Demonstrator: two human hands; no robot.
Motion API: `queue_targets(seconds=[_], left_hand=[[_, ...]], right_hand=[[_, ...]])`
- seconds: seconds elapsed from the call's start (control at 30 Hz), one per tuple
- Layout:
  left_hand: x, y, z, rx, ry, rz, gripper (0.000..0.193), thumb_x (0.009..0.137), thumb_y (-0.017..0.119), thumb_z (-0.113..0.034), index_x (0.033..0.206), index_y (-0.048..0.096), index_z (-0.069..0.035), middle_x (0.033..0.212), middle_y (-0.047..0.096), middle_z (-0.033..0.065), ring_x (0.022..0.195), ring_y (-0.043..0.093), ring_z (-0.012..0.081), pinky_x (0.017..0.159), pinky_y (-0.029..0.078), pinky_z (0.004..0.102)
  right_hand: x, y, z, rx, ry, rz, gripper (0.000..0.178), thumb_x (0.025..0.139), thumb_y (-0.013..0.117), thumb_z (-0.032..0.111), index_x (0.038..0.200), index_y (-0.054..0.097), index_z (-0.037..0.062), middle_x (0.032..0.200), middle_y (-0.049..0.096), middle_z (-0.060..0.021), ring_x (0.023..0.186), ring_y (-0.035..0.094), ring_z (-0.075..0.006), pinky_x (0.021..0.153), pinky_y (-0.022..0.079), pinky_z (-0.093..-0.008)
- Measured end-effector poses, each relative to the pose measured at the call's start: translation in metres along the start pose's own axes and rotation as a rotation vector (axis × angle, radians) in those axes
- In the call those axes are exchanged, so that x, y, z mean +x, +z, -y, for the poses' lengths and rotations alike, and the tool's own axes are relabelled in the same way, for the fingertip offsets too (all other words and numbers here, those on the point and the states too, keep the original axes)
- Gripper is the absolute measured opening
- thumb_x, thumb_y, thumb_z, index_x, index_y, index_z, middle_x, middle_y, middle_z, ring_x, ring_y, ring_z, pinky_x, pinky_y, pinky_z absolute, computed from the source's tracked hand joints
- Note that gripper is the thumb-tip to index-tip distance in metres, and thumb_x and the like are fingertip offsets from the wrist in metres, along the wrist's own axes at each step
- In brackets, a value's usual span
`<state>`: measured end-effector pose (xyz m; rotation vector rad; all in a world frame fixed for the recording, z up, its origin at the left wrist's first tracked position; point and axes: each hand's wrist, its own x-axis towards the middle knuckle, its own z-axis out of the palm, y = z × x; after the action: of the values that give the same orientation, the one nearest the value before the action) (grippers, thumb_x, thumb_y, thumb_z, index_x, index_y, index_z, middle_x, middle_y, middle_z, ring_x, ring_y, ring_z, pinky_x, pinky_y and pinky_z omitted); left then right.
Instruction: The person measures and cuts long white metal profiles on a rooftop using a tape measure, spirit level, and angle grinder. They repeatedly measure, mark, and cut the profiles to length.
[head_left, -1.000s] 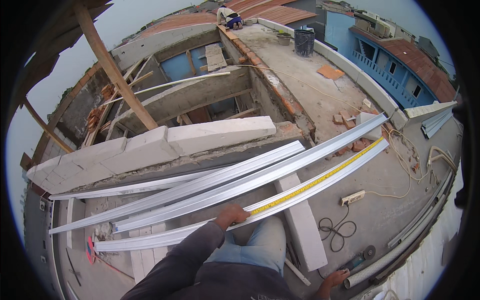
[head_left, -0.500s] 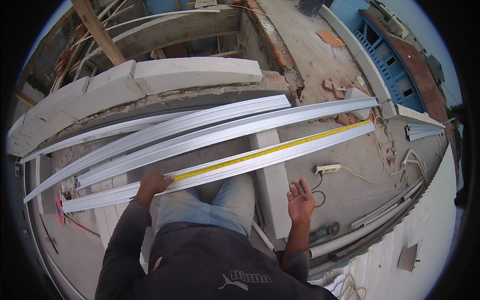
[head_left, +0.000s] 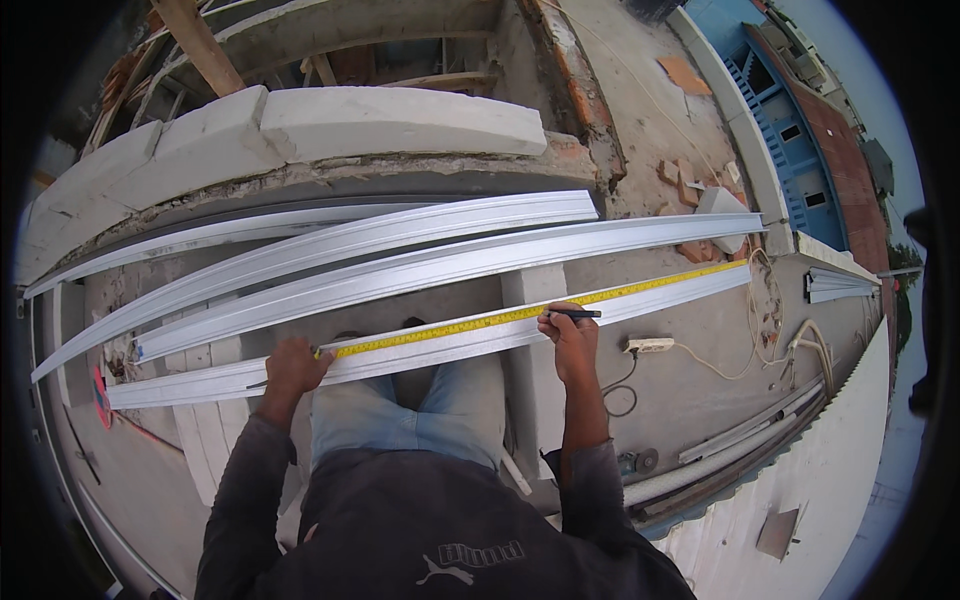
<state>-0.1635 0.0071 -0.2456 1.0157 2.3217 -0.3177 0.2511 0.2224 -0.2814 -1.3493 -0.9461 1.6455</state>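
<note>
A yellow tape measure blade (head_left: pixel 470 323) lies stretched along the nearest silver metal channel (head_left: pixel 420 352), which spans in front of my thighs. My left hand (head_left: pixel 296 366) is closed at the tape's left end, on top of the channel; whatever part of the tape measure sits in the palm is hidden. A thin dark object (head_left: pixel 257 385) pokes out beside that hand. My right hand (head_left: pixel 571 335) pinches a black marker (head_left: pixel 583 313) at the channel's near edge, close by the tape. The marker lies roughly sideways, pointing right.
Two more metal channels (head_left: pixel 450 256) lie just beyond. White blocks (head_left: pixel 540 400) prop the lengths. A power strip (head_left: pixel 650 345) with its cable, an angle grinder (head_left: pixel 640 461) and pipes are to the right. A low block wall (head_left: pixel 400 122) borders the far side.
My right hand has moved up and left from the open floor to the channel, and its fingers have closed round the marker. My left hand stays at the tape's end.
</note>
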Motion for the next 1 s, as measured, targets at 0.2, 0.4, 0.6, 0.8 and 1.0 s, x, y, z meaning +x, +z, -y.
queue_targets(seconds=[0.2,0.4,0.6,0.8,1.0], left_hand=[[0.003,0.005,0.003,-0.005,0.040,-0.054,0.059,0.090,0.074,-0.059,0.110,0.078,-0.003,0.112,0.076,0.0232,0.110,0.073,0.0407,0.090,0.059,0.0535],[0.005,0.018,0.010,0.009,0.048,-0.086,0.061,0.089,0.075,-0.060,0.109,0.078,-0.002,0.109,0.077,0.0235,0.106,0.074,0.0405,0.090,0.059,0.0520],[-0.002,0.013,0.005,-0.001,0.029,-0.117,0.060,0.089,0.075,-0.061,0.105,0.081,-0.003,0.108,0.078,0.0229,0.104,0.075,0.0397,0.090,0.060,0.0506],[-0.001,0.012,0.003,0.060,0.036,-0.083,0.062,0.089,0.074,-0.062,0.108,0.081,-0.003,0.113,0.077,0.0235,0.109,0.074,0.0403,0.093,0.059,0.0512],[0.005,0.014,0.007,0.075,0.056,-0.091,0.064,0.089,0.073,-0.063,0.107,0.081,-0.002,0.116,0.076,0.0248,0.112,0.073,0.0409,0.096,0.059,0.0517]], right_hand=[[0.023,0.000,0.018,-0.153,-0.024,-0.011,0.014,0.092,0.069,0.005,0.103,0.072,-0.0036,0.092,0.072,-0.0105,0.081,0.071,-0.0157,0.076,0.063,-0.0284],[0.077,-0.004,-0.021,-0.570,-0.058,0.256,0.013,0.084,0.074,0.012,0.092,0.074,0.0012,0.083,0.073,-0.0086,0.077,0.070,-0.0162,0.071,0.058,-0.0329],[0.096,0.000,-0.030,-0.844,-0.207,0.270,0.027,0.078,0.079,0.026,0.088,0.074,0.0016,0.082,0.073,-0.0124,0.074,0.071,-0.0220,0.068,0.056,-0.0388],[0.082,0.014,-0.033,-0.893,-0.281,0.354,0.026,0.077,0.078,0.029,0.085,0.075,0.0045,0.080,0.074,-0.0147,0.074,0.072,-0.0284,0.071,0.058,-0.0417],[0.075,0.019,-0.036,-0.967,-0.342,0.280,0.026,0.077,0.079,0.031,0.084,0.075,0.0056,0.083,0.075,-0.0172,0.079,0.074,-0.0340,0.075,0.059,-0.0432]])
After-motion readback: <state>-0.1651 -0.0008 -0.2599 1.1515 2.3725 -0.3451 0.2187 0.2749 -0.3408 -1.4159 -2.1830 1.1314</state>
